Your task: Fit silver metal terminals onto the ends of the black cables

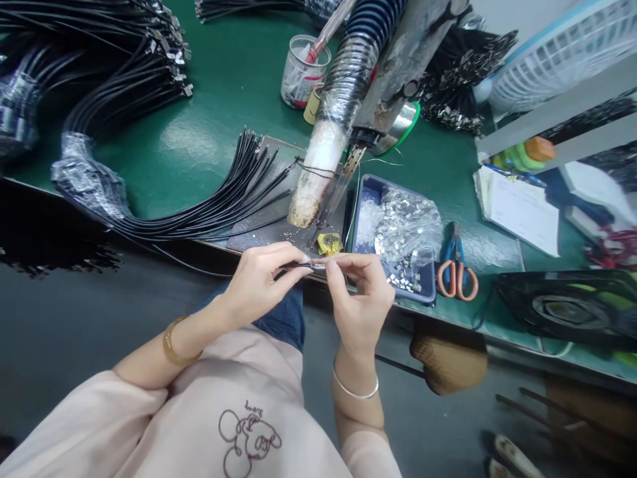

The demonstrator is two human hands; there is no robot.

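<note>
My left hand [263,279] pinches a thin black cable [296,265] near its end, just off the front edge of the bench. Facing it, my right hand [361,285] pinches a tiny metal piece [319,266] at the cable's tip; whether the two are joined I cannot tell. Behind my hands a bundle of black cables [199,216] fans out, its bare ends over a grey plate [279,156]. A yellow sponge [329,243] lies just beyond my fingertips. To the right, a blue tray [428,292] holds small metal connectors [405,229] and clear plastic.
Over the plate leans a soldering iron [346,169] on a stand, beside a taped fume hose [318,153]. Orange-handled pliers [456,265] lie right of the tray. Farther off are a clear cup [293,86], a notepad [522,209] and more cable bundles [134,53].
</note>
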